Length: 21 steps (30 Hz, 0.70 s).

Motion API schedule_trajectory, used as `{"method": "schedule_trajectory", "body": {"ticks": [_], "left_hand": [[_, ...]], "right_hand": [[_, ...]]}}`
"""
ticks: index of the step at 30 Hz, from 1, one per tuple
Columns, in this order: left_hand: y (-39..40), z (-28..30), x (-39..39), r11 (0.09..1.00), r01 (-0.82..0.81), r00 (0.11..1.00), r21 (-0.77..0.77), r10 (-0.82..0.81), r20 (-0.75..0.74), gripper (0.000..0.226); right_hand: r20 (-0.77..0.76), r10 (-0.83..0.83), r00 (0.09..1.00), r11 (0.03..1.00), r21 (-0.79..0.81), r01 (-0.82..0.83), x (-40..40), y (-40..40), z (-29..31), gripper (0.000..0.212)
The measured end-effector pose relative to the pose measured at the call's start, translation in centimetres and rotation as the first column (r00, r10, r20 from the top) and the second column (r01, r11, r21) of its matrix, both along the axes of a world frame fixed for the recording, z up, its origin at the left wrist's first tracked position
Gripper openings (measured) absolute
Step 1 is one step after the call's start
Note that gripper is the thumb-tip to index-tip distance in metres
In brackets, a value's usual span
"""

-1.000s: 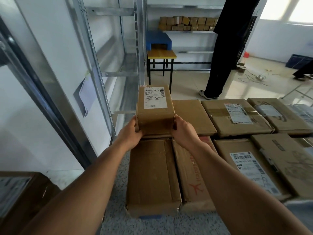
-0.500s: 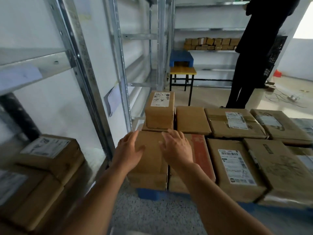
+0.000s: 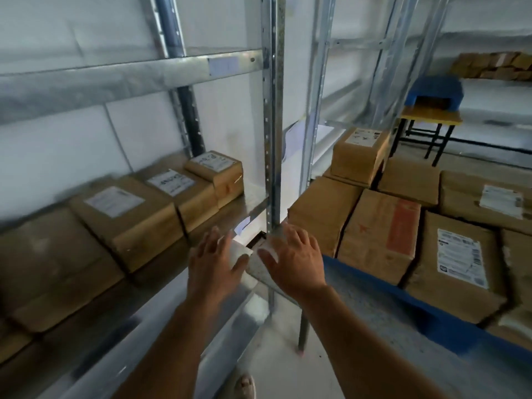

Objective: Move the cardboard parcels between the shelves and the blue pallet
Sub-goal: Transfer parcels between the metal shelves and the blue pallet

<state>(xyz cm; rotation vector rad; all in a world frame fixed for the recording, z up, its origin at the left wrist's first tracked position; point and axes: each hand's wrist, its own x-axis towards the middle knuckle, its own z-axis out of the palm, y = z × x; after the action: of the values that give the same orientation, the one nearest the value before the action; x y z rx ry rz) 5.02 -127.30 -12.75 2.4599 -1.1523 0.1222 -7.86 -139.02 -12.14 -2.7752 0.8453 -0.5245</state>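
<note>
Both my hands are empty with fingers spread, held in front of the metal shelf post [image 3: 273,133]. My left hand [image 3: 214,262] hovers over the front edge of the shelf board [image 3: 250,201]; my right hand [image 3: 293,259] is just right of the post. A row of cardboard parcels [image 3: 129,217] with white labels lies on that shelf at the left. At the right, several parcels [image 3: 380,226] cover the blue pallet [image 3: 403,295]. A small labelled parcel [image 3: 357,155] sits on top of the pallet's far-left stack.
An upper shelf beam [image 3: 115,82] crosses above the parcels. A wooden stool with black legs [image 3: 429,122] carries a blue crate at the back right. More small boxes [image 3: 495,66] line a far shelf. Grey speckled floor lies between shelf and pallet.
I set the small parcel down on the pallet's far-left stack and let go. My view has swung left toward the shelf, and both empty hands have moved with it.
</note>
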Motion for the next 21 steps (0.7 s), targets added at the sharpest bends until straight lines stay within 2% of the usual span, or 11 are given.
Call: {"method": "schedule_trajectory", "body": {"ticks": [3, 6, 9, 13, 16, 21], "left_hand": [[3.9, 0.2, -0.9, 0.995, -0.09, 0.995, -0.043, 0.092, 0.044, 0.067], [6.8, 0.8, -1.4, 0.989, -0.138, 0.988, -0.061, 0.142, 0.067, 0.076], [9.2, 0.6, -1.4, 0.979, -0.196, 0.977, -0.06, 0.201, 0.077, 0.07], [13.7, 0.5, -1.1, 0.96, -0.273, 0.958, -0.061, 0.277, 0.07, 0.069], [18.5, 0.6, -1.2, 0.938, -0.338, 0.936, -0.069, 0.343, 0.078, 0.068], [29.3, 0.5, -2.5, 0.854, -0.517, 0.853, -0.058, 0.52, 0.052, 0.067]], "right_hand": [[0.044, 0.058, 0.997, 0.998, -0.007, -0.057, 0.6, 2.6, 0.4, 0.05], [0.027, 0.121, 0.992, 0.992, -0.028, -0.121, 1.5, 5.2, 0.9, 0.057], [0.023, 0.171, 0.985, 0.985, -0.04, -0.17, 2.1, 7.7, 1.3, 0.06], [0.027, 0.235, 0.972, 0.97, -0.065, -0.233, 2.8, 12.0, 1.8, 0.056], [0.089, 0.285, 0.954, 0.952, -0.141, -0.271, 3.7, 16.1, 2.0, 0.044], [0.11, 0.425, 0.898, 0.898, -0.176, -0.403, 5.1, 25.1, 1.8, 0.042]]}}
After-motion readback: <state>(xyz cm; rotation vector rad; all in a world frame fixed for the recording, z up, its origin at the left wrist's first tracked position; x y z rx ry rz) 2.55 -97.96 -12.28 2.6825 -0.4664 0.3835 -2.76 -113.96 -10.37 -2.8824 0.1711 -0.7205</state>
